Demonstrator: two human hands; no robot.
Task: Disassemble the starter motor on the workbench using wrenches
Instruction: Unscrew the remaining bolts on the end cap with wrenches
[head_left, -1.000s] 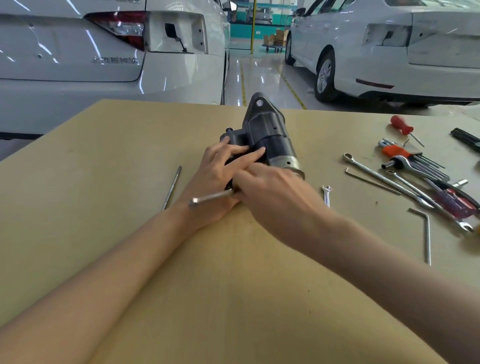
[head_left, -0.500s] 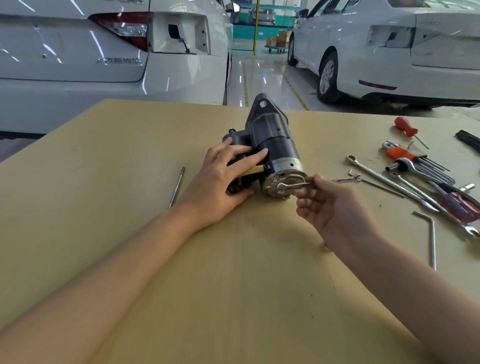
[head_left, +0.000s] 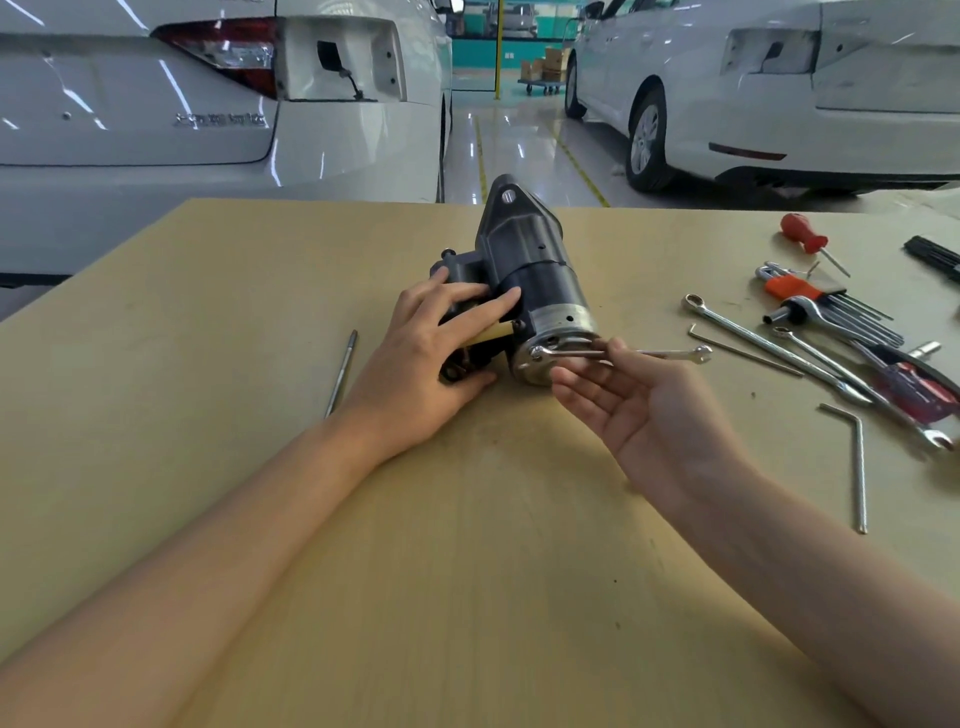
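Swung rightward, the right hand (head_left: 654, 410) pinches a slim silver wrench (head_left: 670, 354).
The left hand (head_left: 426, 358) grips the black starter motor (head_left: 540, 275) on the tan counter (head_left: 467, 571).

Right hand (head_left: 660, 410) swung small wrench (head_left: 670, 354) from starter motor's (head_left: 540, 275) left side to its right; handle now points toward worktop's right edge.

Can't tell from my feed if the small wrench (head_left: 670, 353) sits on a bolt, the left hand (head_left: 415, 358) hides one side of the starter motor (head_left: 540, 275), and the black tool (head_left: 935, 254) is cut off at the right edge.
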